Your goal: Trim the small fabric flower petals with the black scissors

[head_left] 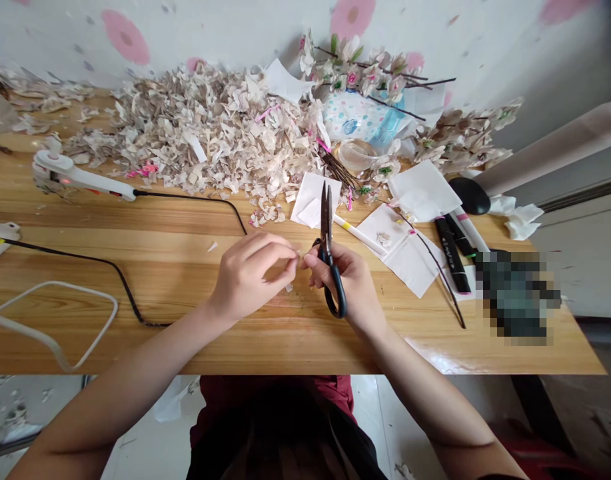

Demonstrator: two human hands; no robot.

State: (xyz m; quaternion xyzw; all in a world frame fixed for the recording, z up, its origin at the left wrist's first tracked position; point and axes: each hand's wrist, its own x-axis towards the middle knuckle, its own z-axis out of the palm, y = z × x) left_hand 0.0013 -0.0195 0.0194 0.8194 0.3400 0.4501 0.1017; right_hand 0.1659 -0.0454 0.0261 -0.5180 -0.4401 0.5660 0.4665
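Note:
My right hand grips black-handled scissors with the closed blades pointing away from me, towards the back of the table. My left hand is closed in a pinch, its fingertips meeting the right hand's fingers on a tiny pale scrap that is too small to name. Both hands hover over the middle of the wooden table. A small paper bit lies just under the left hand.
A big heap of pale paper scraps fills the back. A white glue gun with black cord lies left. White paper squares, markers, a thin dark stem, paper blossom branches and a small glass dish sit right.

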